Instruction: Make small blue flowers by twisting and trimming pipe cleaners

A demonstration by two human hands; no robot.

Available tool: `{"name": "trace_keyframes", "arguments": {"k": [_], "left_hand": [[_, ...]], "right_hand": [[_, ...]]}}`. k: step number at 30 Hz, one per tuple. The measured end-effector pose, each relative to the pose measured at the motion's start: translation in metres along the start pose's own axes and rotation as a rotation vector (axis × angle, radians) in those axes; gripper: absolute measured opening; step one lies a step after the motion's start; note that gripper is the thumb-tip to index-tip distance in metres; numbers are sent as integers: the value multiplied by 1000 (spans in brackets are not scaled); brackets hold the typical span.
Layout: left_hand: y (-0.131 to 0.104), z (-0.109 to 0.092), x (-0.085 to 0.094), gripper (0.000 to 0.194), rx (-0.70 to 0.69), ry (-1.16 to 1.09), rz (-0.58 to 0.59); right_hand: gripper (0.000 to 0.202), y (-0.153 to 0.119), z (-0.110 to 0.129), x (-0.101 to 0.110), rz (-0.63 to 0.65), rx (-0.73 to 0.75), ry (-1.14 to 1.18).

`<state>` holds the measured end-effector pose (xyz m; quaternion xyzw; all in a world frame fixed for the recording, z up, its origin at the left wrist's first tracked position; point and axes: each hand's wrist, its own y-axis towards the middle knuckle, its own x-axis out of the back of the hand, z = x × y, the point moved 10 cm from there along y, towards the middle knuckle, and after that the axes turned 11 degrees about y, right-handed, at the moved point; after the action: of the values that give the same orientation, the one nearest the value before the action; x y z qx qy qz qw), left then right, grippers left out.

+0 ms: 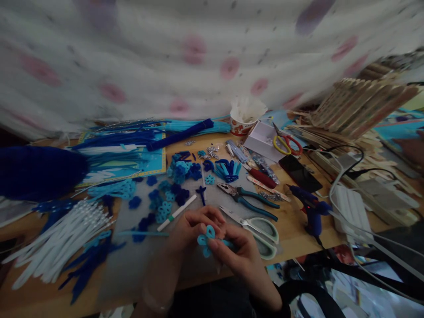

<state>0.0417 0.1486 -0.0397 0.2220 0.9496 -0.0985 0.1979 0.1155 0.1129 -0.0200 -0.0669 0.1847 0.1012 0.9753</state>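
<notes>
Between my two hands is a light-blue pipe cleaner flower [208, 240] with looped petals, held above the table's front edge. My left hand [192, 227] pinches its upper left side, fingertips partly hidden behind the loops. From the other side my right hand [233, 247] grips it, the thumb pressed near the flower's middle and a light-blue length passing through the fingers. White-handled scissors [261, 232] lie just right of my right hand. Beyond my fingers are teal-handled pliers [250, 198], a white stick with a green band [177, 213] and a small dark-blue pipe cleaner piece [201, 194].
Blue pipe cleaner flowers [180, 170] cover the mat's middle, with white pipe cleaners [62, 238] at left. To the right lie a glue gun [309, 207], a phone [300, 172], red-and-yellow scissors [286, 143] and cables. A paper cup [243, 119] stands behind. Another person's hand [412, 145] shows far right.
</notes>
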Motion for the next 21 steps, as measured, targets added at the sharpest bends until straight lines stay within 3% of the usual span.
{"name": "trace_keyframes", "arguments": {"k": [5, 10, 16, 21], "left_hand": [[-4, -6, 6, 28, -76, 39, -43], [-7, -7, 9, 24, -120, 28, -124], [-11, -1, 15, 34, -167, -37, -332], [-13, 5, 14, 37, -176, -80, -374]], "right_hand": [[33, -1, -1, 2, -4, -47, -6], [28, 1, 13, 1, 31, 27, -93], [25, 3, 19, 3, 19, 57, -161], [29, 4, 22, 3, 17, 48, -193]]}}
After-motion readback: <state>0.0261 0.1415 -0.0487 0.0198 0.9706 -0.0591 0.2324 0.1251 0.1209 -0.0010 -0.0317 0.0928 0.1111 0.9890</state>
